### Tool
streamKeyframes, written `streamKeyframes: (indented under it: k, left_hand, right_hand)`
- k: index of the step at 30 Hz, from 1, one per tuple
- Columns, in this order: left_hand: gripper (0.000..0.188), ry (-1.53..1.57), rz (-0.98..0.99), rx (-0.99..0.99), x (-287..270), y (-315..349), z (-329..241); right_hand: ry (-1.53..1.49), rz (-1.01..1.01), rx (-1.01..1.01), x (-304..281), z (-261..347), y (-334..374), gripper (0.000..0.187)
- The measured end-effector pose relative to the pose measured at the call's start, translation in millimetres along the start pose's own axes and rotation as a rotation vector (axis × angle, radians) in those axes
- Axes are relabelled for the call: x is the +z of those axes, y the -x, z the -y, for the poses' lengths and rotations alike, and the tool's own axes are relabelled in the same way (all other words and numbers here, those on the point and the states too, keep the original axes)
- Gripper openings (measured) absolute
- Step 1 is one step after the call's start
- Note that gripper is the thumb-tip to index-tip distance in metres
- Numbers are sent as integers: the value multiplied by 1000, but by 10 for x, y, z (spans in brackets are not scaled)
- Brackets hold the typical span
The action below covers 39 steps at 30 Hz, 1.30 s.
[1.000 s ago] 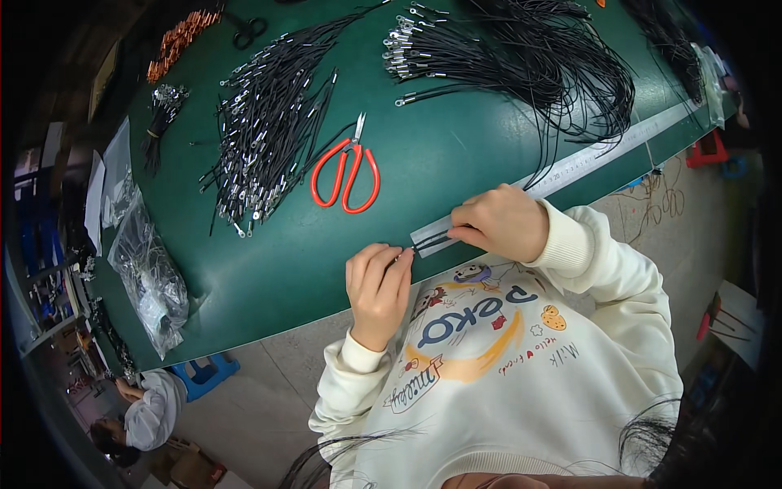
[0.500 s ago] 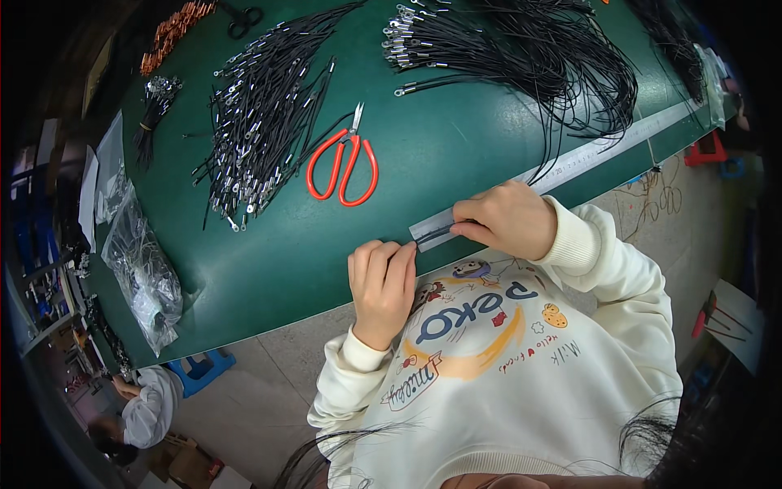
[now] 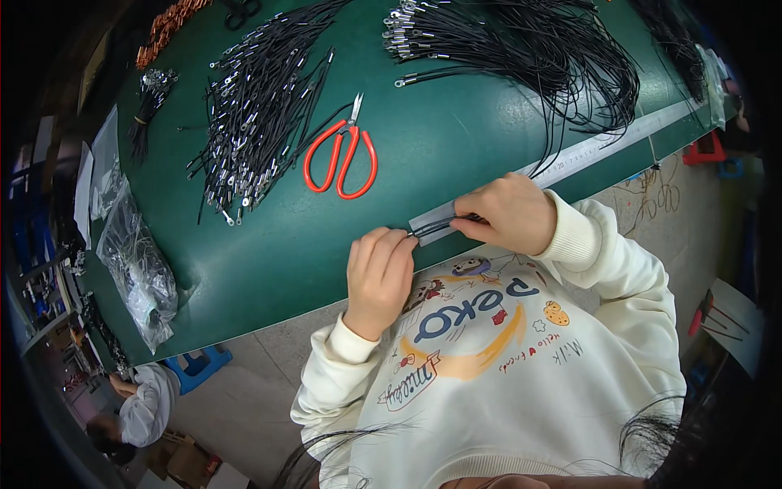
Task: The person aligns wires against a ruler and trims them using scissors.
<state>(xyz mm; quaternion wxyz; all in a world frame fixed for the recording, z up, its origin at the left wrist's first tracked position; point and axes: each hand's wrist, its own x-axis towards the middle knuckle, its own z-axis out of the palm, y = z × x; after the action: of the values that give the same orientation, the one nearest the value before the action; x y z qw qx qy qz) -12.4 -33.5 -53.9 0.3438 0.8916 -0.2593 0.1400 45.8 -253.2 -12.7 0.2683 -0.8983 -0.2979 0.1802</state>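
Along the ruler [image 3: 583,156], thin black wires [image 3: 435,226].

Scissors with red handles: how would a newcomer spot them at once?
On the green table, find the large loose pile of black cables left of centre. The scissors lie just right of it, blades pointing toward the view's top. Bright red loop handles set them apart from the cables and from the dark-handled pair at the view's top edge.

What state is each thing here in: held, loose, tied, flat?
Black wires, held in both hands
Left hand, pinching
Right hand, pinching
Ruler, flat, partly covered
Red-handled scissors, unheld, blades nearly together
Small wire bundle, tied
Left wire pile, loose
Middle wire pile, fanned out
Clear bag, crumpled
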Motion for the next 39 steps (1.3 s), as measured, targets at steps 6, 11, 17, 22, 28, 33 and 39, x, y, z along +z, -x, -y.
streamKeyframes:
  k: [6, 11, 17, 22, 28, 33, 39]
  left_hand:
    - [26, -23, 55, 143, -80, 3, 40]
    - [27, -72, 95, 182, -96, 21, 35]
    - [18, 143, 6, -113, -89, -71, -24]
    - [18, 21, 13, 17, -98, 1, 55]
    - [20, -104, 32, 158, -88, 25, 58]
    - [21, -53, -24, 69, -24, 27, 20]
    - [22, -42, -5, 19, -36, 21, -14]
  right_hand:
    - [14, 21, 10, -6, -5, -3, 19]
    - [-2, 14, -4, 2, -33, -10, 20]
    - [-7, 29, -5, -3, -29, -16, 21]
    - [3, 56, 30, -45, -18, -26, 22]
    - [-2, 119, 40, -98, 6, -49, 22]
    - [6, 92, 25, -62, -14, -42, 21]
    - [66, 70, 25, -44, 24, -74, 23]
